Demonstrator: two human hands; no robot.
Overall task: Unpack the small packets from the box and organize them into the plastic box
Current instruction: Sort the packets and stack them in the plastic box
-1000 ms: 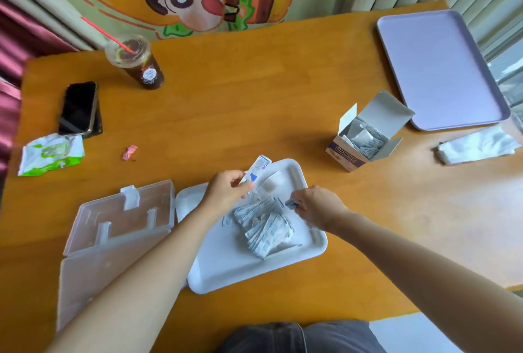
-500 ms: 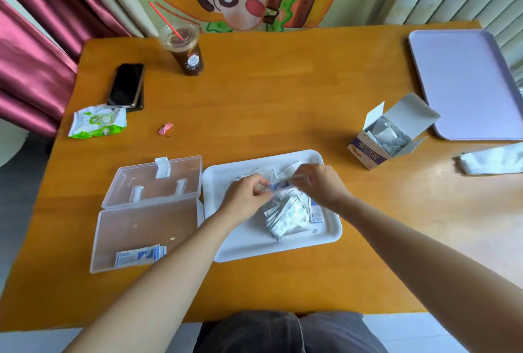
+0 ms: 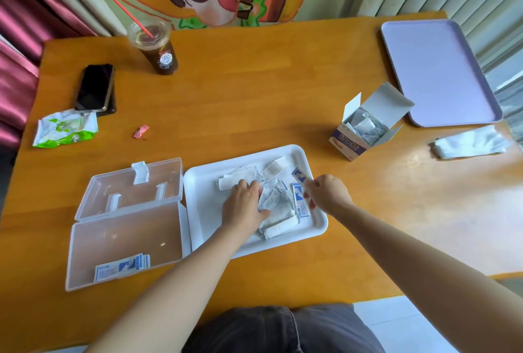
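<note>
Left grip (image 3: 243,205) lies flat, fingers relaxed, on the packet pile (image 3: 276,205) in the white tray (image 3: 203,183). Right grip (image 3: 328,194) pinches one blue-printed packet (image 3: 298,175) above the tray's right side. Plastic box (image 3: 124,239), lid open, sits just left, holding stacked packets (image 3: 121,266).

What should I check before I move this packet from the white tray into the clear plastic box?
1. Right hand pinches the blue-and-white packet: ok.
2. Only one packet pinched: cannot tell.
3. Plastic box lid open: ok.
4. Free space beside the stacked packets in it: ok.
5. Left hand rests on the pile in the white tray: ok.
6. Cardboard box emptied: not ok, packets remain.
</note>
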